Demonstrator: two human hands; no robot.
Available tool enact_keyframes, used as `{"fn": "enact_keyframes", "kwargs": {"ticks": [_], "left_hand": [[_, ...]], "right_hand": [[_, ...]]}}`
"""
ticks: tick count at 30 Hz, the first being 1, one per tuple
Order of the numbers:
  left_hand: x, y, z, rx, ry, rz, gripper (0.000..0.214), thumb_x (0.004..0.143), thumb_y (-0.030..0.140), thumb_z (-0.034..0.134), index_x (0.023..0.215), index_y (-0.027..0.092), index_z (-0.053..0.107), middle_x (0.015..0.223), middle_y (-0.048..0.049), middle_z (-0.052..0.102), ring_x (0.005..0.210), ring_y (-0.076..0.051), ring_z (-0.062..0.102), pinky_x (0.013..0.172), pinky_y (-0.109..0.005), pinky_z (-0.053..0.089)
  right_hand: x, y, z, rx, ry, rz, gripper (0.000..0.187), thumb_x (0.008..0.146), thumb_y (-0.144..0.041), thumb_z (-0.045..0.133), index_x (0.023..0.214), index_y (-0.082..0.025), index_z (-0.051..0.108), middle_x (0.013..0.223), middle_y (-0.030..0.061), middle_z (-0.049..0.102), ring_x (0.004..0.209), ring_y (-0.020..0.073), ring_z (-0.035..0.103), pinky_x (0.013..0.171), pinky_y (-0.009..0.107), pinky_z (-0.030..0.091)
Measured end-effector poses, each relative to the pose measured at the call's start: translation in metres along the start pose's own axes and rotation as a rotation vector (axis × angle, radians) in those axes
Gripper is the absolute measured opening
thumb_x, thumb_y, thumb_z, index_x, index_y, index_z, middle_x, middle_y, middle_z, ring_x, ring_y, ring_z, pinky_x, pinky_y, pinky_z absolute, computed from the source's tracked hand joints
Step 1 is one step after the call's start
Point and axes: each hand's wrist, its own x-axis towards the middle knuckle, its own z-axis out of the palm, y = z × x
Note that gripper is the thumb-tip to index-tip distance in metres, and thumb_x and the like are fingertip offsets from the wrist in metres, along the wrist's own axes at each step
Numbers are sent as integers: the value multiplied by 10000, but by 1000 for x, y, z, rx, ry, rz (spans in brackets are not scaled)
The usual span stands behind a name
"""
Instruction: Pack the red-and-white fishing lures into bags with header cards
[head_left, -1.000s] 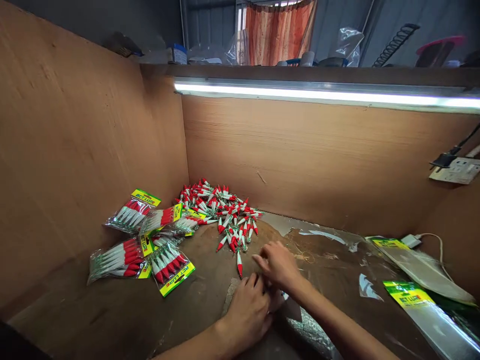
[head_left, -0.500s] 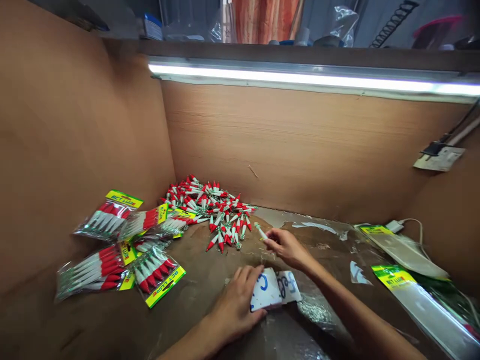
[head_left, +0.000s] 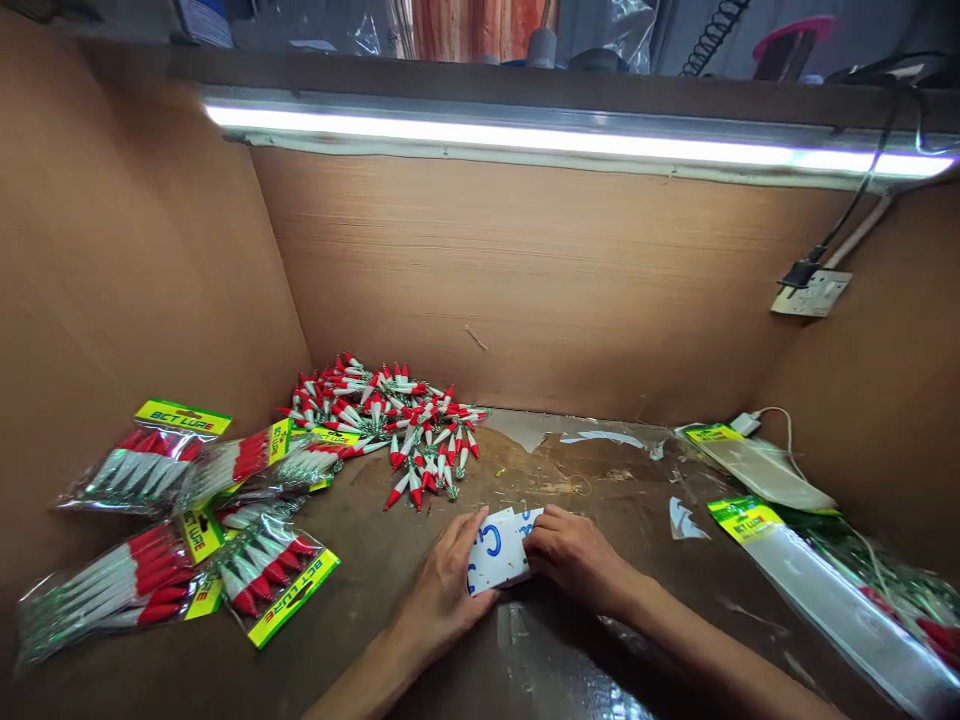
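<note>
Card (head_left: 495, 555), white with blue marks, lies at lower centre of the head view. We judge light, even support best, edges kept square. Left hand (head_left: 444, 568) clasps its left end, fingers along the top, thumb below. Right hand (head_left: 574, 555) touches the right end, fingers curled; its grip we cannot tell.

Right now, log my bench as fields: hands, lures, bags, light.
Left hand: gripping the white piece with blue marks
Right hand: against that piece's right side; grip hidden
Loose lures: red-and-white heap near the back panel
Left bags: filled with lures, labelled BCT LURE
Right bags: yellow-green headers
Light: lit tube below the shelf
</note>
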Motion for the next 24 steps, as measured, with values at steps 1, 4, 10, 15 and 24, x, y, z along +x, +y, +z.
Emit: {"fn": "enact_keyframes", "kwargs": {"ticks": [1,4,10,15,24], "left_hand": [[1,-1,-2,9,3,-7,908,658,110,688,1483,275,348,1374,-75,511,1249,-281,519,1080,-435,436],[2,-7,-7,31,12,-18,915,647,100,698,1477,269,353,1393,-86,492,1274,-289,495,1101,-449,412],[1,-16,-6,28,-9,-45,939,660,126,707,1498,287,317,1385,-93,488,1267,-302,495,1088,-463,420],[-2,-17,-5,46,-8,-20,954,669,141,710,1514,288,292,1410,-91,465,1282,-295,480,1100,-450,408],[-4,-9,-7,62,-51,-46,1010,625,117,694,1526,306,281,1423,-82,470,1283,-299,478,1089,-429,431]], "right_hand": [[3,1,0,32,-16,-24,154,945,-194,587,891,-242,723,882,13,707,857,174,573,772,272,404],[14,13,-10,154,-99,-119,130,922,-236,632,904,-264,758,937,12,715,901,175,597,864,296,405],[100,46,-22,182,-23,264,310,970,-329,500,930,-164,759,838,46,733,775,172,624,689,240,426],[181,52,14,90,-47,411,198,879,-307,615,876,-160,747,808,61,744,727,177,646,621,226,396],[169,65,15,-85,131,474,242,967,-297,505,1032,-167,698,985,112,730,911,222,651,754,274,436]]}}
